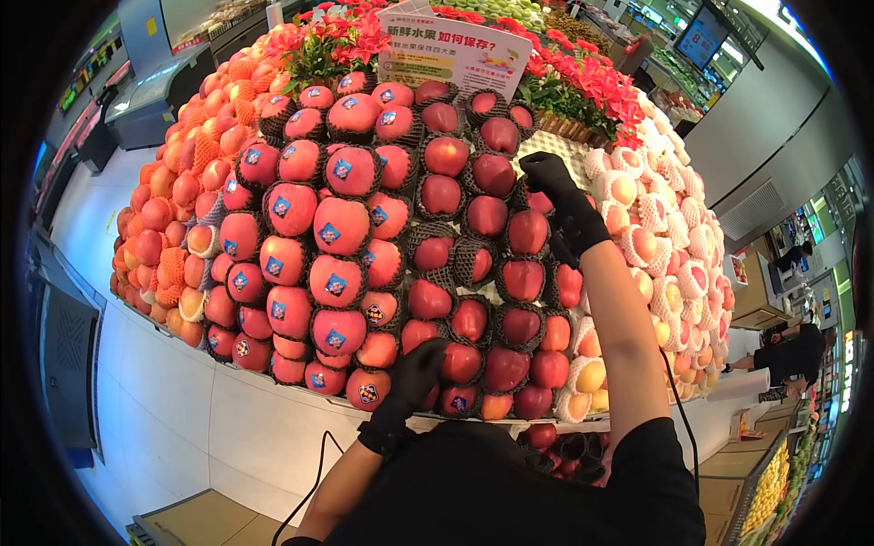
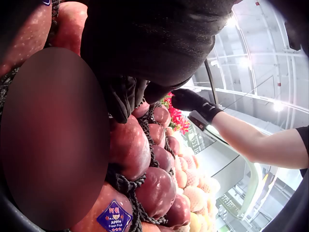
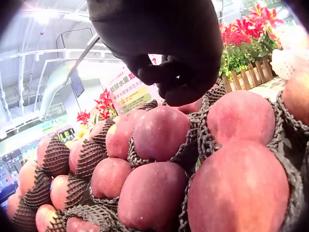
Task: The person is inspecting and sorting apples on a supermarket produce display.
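Both hands wear black gloves at a sloping display of red apples in black foam nets. My left hand (image 1: pixel 417 378) rests at the front row, its fingertips right at a dark red apple (image 1: pixel 462 362); in the left wrist view its fingers (image 2: pixel 120 96) hang down over an apple (image 2: pixel 129 147). Farther up the slope is my right hand (image 1: pixel 569 209), over the dark apples beside the checked cloth (image 1: pixel 569 150). The fingers (image 3: pixel 176 92) of that hand are curled in, just above an apple (image 3: pixel 161 134), and no fruit shows in them.
Blue-stickered apples (image 1: pixel 340 226) fill the left of the slope. Fruit in white foam nets (image 1: pixel 642 246) lies to the right, orange-red fruit (image 1: pixel 157 214) far left. Behind stand red flowers (image 1: pixel 592 77) with a low wooden fence (image 1: pixel 574 127) and a printed sign (image 1: pixel 455 55).
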